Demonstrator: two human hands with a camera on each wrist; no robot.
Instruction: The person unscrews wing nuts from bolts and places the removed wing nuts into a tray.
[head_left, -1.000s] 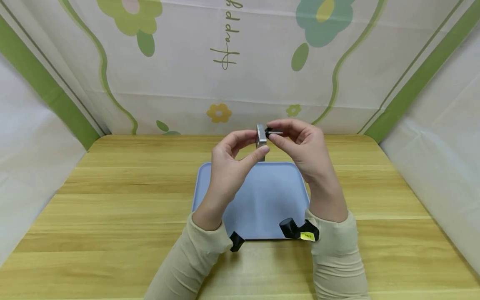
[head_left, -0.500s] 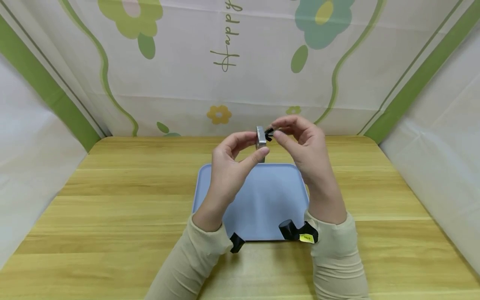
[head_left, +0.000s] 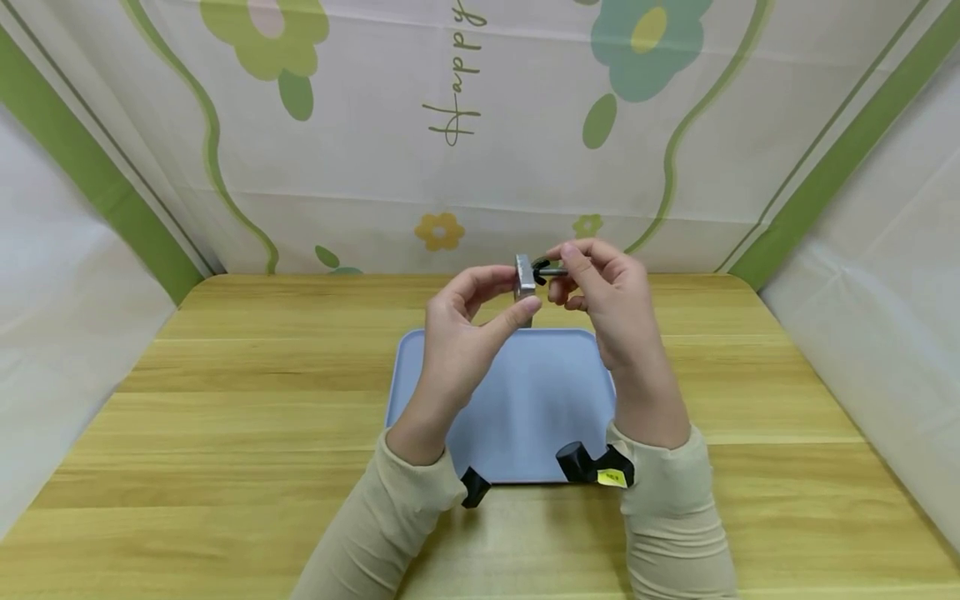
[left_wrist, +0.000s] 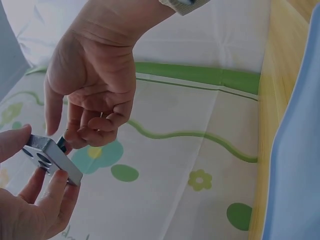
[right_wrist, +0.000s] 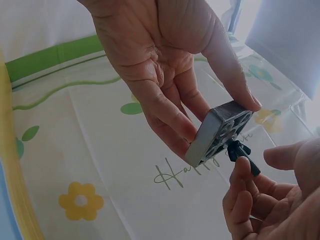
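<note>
Wood-grain table, white flowered cloth behind it with sideways "Happy" lettering, green bands at both corners. Blue tray sits mid-table, under the wrists.

Left hand grips a silver metal block by opposite edges, thumb vs fingers. Block is up in the air, by the tray's far edge in the head view. Left wrist view shows round holes in 1 face; right wrist view shows a ribbed, recessed face.

Black winged part with threaded rod is at that recessed face, rod pointing outward. Right hand: fingers loosely bent, 1 fingertip at the rod, thumb clear of it, so no pinch.
</note>
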